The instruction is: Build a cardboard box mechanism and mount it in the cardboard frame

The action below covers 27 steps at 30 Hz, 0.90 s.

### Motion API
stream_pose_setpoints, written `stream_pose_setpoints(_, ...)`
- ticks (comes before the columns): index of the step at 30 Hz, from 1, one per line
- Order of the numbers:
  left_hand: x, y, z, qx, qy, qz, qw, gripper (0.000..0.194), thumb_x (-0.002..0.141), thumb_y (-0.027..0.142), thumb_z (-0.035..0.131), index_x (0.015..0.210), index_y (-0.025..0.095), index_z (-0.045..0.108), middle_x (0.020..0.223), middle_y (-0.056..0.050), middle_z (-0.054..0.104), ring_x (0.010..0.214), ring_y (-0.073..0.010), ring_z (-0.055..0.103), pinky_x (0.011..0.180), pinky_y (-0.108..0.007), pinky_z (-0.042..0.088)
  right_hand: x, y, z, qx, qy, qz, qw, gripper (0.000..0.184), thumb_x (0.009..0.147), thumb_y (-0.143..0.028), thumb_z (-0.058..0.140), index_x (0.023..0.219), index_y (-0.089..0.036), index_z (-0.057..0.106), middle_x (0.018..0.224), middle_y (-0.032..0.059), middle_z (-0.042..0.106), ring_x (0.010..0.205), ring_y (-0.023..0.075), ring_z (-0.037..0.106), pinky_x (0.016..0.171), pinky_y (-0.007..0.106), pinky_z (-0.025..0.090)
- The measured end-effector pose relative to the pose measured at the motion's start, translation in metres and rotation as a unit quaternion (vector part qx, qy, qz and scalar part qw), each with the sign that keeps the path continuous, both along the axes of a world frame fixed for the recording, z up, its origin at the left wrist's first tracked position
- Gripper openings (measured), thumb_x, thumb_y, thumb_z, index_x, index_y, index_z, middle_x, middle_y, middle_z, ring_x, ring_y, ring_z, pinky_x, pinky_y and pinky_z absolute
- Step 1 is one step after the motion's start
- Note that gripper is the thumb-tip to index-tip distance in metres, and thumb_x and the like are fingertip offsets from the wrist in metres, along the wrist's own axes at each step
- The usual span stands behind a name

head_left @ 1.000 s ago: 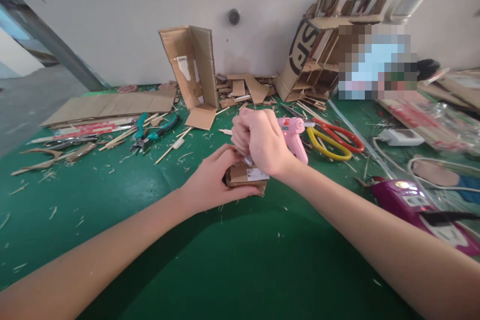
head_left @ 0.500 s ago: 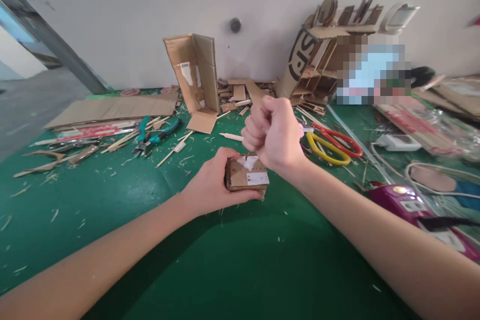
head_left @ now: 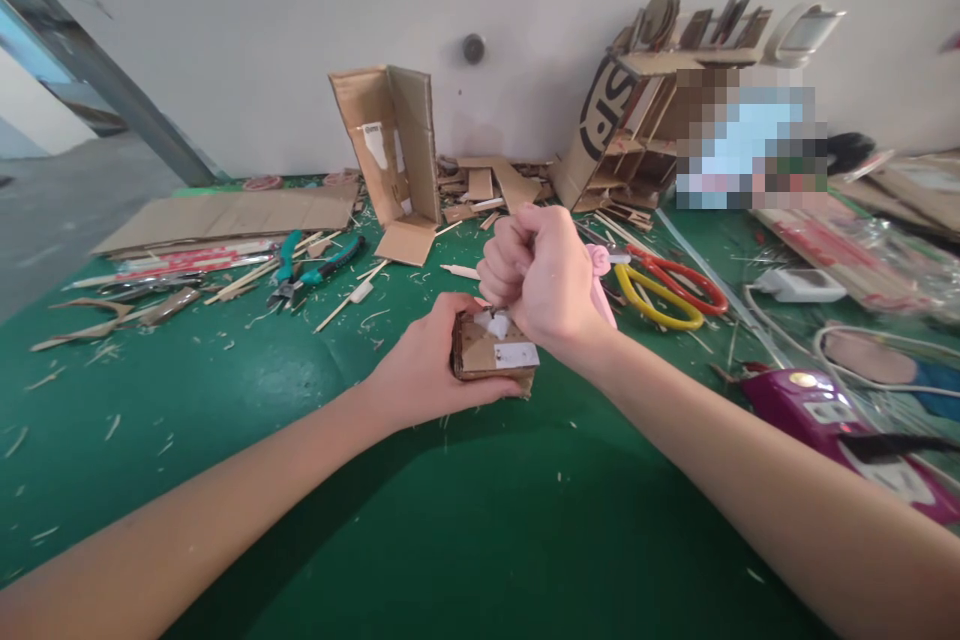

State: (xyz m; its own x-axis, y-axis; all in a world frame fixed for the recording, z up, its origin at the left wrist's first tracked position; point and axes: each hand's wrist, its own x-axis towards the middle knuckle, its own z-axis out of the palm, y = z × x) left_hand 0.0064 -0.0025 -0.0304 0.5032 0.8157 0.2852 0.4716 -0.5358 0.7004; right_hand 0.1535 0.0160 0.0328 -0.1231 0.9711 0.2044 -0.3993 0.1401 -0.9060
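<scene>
Single head-worn view, looking forward and down across the green worktop [head_left: 465, 520] toward the wall, close above both forearms.

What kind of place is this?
Probably a craft workspace for building cardboard models. Cardboard pieces lie on a green mat, with scissors and pliers, and a cardboard model stands against the wall.

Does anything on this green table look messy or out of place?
Yes. Wood splinters and cardboard scraps litter the green table around the hands. The left hand holds a small cardboard block; the right hand is a fist above it. Scissors and pliers lie loose.
</scene>
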Motion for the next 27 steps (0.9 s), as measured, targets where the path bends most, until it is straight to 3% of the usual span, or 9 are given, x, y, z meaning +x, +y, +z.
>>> stream_pose_setpoints(12, -0.0016, -0.0011, 0.0000, 0.018, 0.022, -0.011, 1.000, 0.070, 0.068, 0.065, 0.074, 0.115, 0.023, 0.044, 0.089, -0.004, 0.068, 0.074, -0.0229, 0.069, 0.057, -0.031, 0.050, 0.0048, 0.0016, 0.0012, -0.056, 0.106, 0.016, 0.993, 0.047, 0.084, -0.036, 0.045, 0.049, -0.022, 0.016, 0.046, -0.0068, 0.012, 0.041, 0.0075, 0.009, 0.040, 0.026, 0.010)
stream_pose_setpoints(21, -0.0022, 0.0010, -0.0040, 0.052, 0.008, -0.020, 0.998, 0.067, 0.069, 0.063, 0.075, 0.114, 0.024, 0.044, 0.086, -0.001, 0.066, 0.069, -0.0200, 0.067, 0.054, -0.028, 0.049, 0.0070, 0.0003, 0.0018, -0.048, 0.049, -0.005, 0.998, 0.053, 0.088, -0.051, 0.043, 0.053, -0.023, 0.015, 0.047, -0.0074, 0.012, 0.041, 0.0078, 0.010, 0.040, 0.025, 0.013)
stream_pose_setpoints(27, -0.0029, 0.0009, -0.0049, 0.059, 0.006, -0.016, 0.998, 0.070, 0.068, 0.063, 0.076, 0.114, 0.023, 0.042, 0.085, -0.002, 0.066, 0.069, -0.0202, 0.068, 0.053, -0.028, 0.050, 0.0088, 0.0005, 0.0017, -0.037, 0.053, 0.010, 0.998, 0.052, 0.087, -0.050, 0.043, 0.052, -0.023, 0.016, 0.048, -0.0074, 0.013, 0.041, 0.0079, 0.011, 0.039, 0.025, 0.014)
